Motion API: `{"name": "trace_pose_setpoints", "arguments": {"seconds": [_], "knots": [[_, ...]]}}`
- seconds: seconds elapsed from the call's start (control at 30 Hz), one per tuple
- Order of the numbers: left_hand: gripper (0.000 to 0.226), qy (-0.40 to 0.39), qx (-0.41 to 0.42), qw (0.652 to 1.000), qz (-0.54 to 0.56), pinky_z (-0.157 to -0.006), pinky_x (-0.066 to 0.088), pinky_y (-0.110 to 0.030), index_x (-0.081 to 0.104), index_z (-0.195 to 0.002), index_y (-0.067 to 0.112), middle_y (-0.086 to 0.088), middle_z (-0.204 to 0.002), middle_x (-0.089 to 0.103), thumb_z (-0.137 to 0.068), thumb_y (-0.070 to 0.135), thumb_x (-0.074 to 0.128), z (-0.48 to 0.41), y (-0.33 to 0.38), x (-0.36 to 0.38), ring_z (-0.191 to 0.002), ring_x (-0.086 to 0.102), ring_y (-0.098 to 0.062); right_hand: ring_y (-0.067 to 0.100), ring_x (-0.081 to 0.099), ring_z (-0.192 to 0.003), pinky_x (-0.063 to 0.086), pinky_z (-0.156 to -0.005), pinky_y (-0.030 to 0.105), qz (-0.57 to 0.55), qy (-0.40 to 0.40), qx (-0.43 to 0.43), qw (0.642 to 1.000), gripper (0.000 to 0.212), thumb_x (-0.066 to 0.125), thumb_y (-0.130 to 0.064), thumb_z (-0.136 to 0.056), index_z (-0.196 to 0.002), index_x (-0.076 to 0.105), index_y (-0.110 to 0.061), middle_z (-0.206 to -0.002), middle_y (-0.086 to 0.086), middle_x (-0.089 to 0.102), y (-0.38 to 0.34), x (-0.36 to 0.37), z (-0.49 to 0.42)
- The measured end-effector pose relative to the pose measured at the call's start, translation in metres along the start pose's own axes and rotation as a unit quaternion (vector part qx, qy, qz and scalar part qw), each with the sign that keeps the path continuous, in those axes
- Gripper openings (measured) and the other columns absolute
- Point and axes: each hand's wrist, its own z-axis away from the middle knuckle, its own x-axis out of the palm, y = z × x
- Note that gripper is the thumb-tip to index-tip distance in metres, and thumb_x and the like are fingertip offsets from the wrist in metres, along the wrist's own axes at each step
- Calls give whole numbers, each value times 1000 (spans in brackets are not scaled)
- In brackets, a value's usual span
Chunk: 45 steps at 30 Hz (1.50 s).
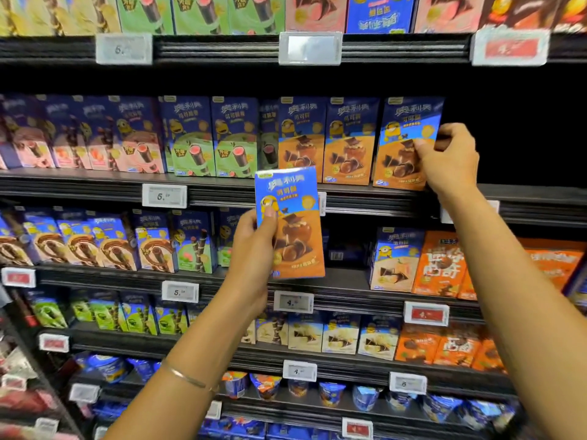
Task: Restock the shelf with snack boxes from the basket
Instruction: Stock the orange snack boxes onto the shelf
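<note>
The black shelf (222, 185) carries one row of upright boxes along its front edge: pink snack boxes (95, 134) toward its left end, green snack boxes (212, 138) midway, orange snack boxes (349, 147) right of them. A price tag (164, 195) sits on the front edge

The raised box (290, 223) is coloured blue above and orange below, printed with a yellow cartoon figure and brown chocolate cones. The same print is carried by the end box (403, 144) on the black shelf (79, 183). Toward its left edge green-panelled boxes (193, 138) and pink-panelled boxes (136, 144) are seen.
</note>
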Motion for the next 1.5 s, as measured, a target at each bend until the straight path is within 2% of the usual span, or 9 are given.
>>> {"name": "trace_pose_setpoints", "arguments": {"seconds": [0.23,0.47,0.67,0.8,1.0,1.07,1.17,1.27,1.5], "knots": [[25,-29,115,992,-33,-80,63,-51,65,-108,19,-19,-111,76,-111,38,50,-32,54,31,-92,73,-26,26,49,-126,35,-83,22,36,54,-19,998,67,73,-40,-87,-141,45,-12,-141,13,47,3,1,12],[31,-23,158,984,-81,-61,59,-21,63,-132,17,-1,-113,78,-111,35,50,-81,82,52,-89,79,-10,28,52,-123,49,-95,37,29,3,-8,1000,61,75,-35,-87,-136,45,-13,-138,14,45,7,13,17],[23,-17,168,978,-120,-63,61,-23,61,-128,20,0,-114,77,-112,32,50,-106,83,65,-91,78,-9,21,57,-114,44,-81,23,30,-21,6,999,63,76,-31,-87,-137,42,-15,-137,10,52,12,22,7],[31,-6,157,974,-161,-87,64,-41,55,-138,16,-5,-127,71,-112,32,49,-114,72,68,-107,74,-20,19,62,-113,51,-83,30,-30,-58,43,997,68,79,-38,-82,-134,42,-15,-131,7,60,15,23,-6],[77,-18,120,982,-144,-100,57,-46,20,-163,16,-5,-136,61,-102,19,66,-122,69,63,-118,66,-22,11,69,-100,57,-77,30,-94,-130,80,984,69,89,-34,-74,-126,48,-16,-115,-2,68,25,22,-26],[80,-28,131,977,-165,-98,56,-42,28,-158,11,2,-120,67,-94,17,76,-124,68,63,-111,69,-15,8,68,-97,53,-73,26,-109,-141,92,980,70,92,-35,-70,-124,50,-18,-111,-5,69,28,23,-30],[41,-33,157,965,-206,-82,56,-29,60,-124,12,7,-99,73,-89,14,81,-127,65,67,-86,72,-1,5,73,-86,51,-72,25,-126,-172,100,972,54,93,-31,-68,-111,63,-21,-97,-9,77,31,25,-36],[41,-30,166,959,-228,-92,58,-36,63,-125,11,-2,-116,74,-90,21,82,-130,62,70,-105,72,-16,-2,73,-77,50,-71,25,-126,-193,91,969,37,92,-30,-68,-97,70,-22,-87,-15,78,33,27,-42],[50,-20,154,961,-229,-103,56,-50,60,-132,10,-11,-131,67,-91,30,80,-135,57,75,-117,68,-28,-3,71,-75,47,-67,21,-115,-183,93,972,48,93,-38,-66,-104,70,-19,-84,-14,77,35,34,-45]]}}
